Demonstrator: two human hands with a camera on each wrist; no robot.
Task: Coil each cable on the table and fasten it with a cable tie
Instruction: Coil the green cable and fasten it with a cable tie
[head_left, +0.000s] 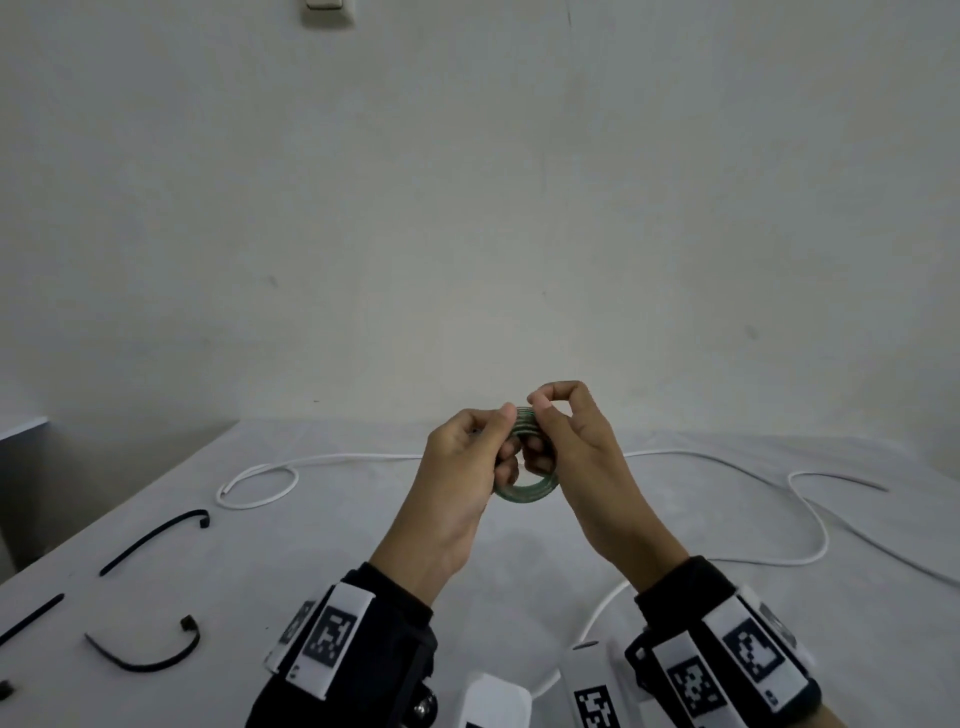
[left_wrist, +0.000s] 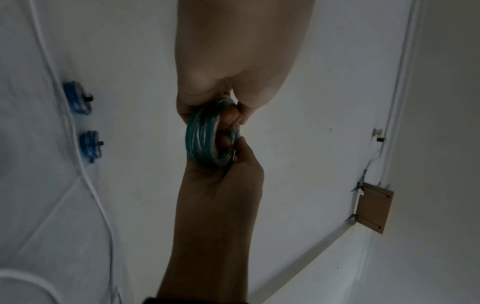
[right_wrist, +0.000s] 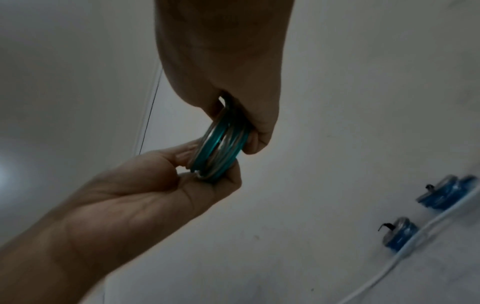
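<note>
I see the pale grey table (head_left: 363, 551) filling the lower half of the head view, with a bare off-white wall (head_left: 467, 208) above it. A long thin white cable (head_left: 810, 514) lies loose across the table, looping at centre left and snaking off to the right edge of the frame. At the lower left lie several black plastic cable ties (head_left: 150, 540), curved and apart from one another. My left hand (head_left: 467, 467) and right hand (head_left: 576, 457) meet at the centre of the frame, raised above the table, both clamped on a small round coil of teal and silver cable (head_left: 527, 491). In the left wrist view the left hand's fingers (left_wrist: 246, 152) are curled round the lower part of the coil and the right hand pinches its top. In the right wrist view, two small blue coils (right_wrist: 400, 234), each with a short black tail sticking out, sit beside the white cable at the lower right. I cannot tell whether a tie is on the coil I hold.
</note>
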